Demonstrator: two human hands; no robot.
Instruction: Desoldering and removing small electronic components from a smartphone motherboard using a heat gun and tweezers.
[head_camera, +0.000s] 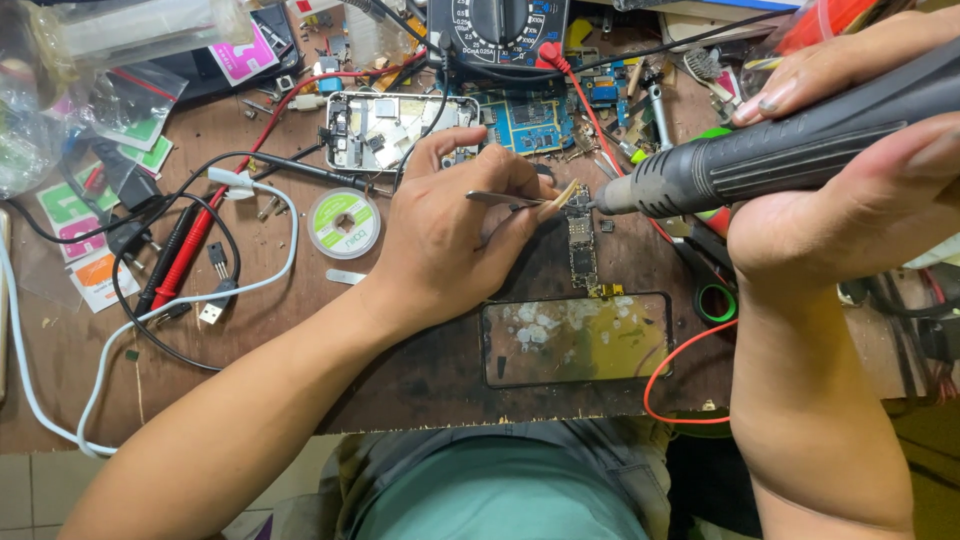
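Observation:
My left hand (450, 235) grips metal tweezers (505, 200), whose tips rest on the top end of a narrow phone circuit board (581, 252) lying on the brown bench. My right hand (850, 180) holds a dark grey hot-air tool (770, 160) level, its nozzle pointing left at that same end of the board, very close to the tweezer tips. Just below the board lies a phone glass panel (575, 340) with patchy residue.
An opened phone frame (395, 130) and a blue circuit board (528, 122) lie further back, beneath a multimeter (497, 30). A solder wire spool (344, 223), red probes (190, 250), a white cable (150, 315), an orange wire (680, 370) and sticker packs (80, 215) crowd the bench.

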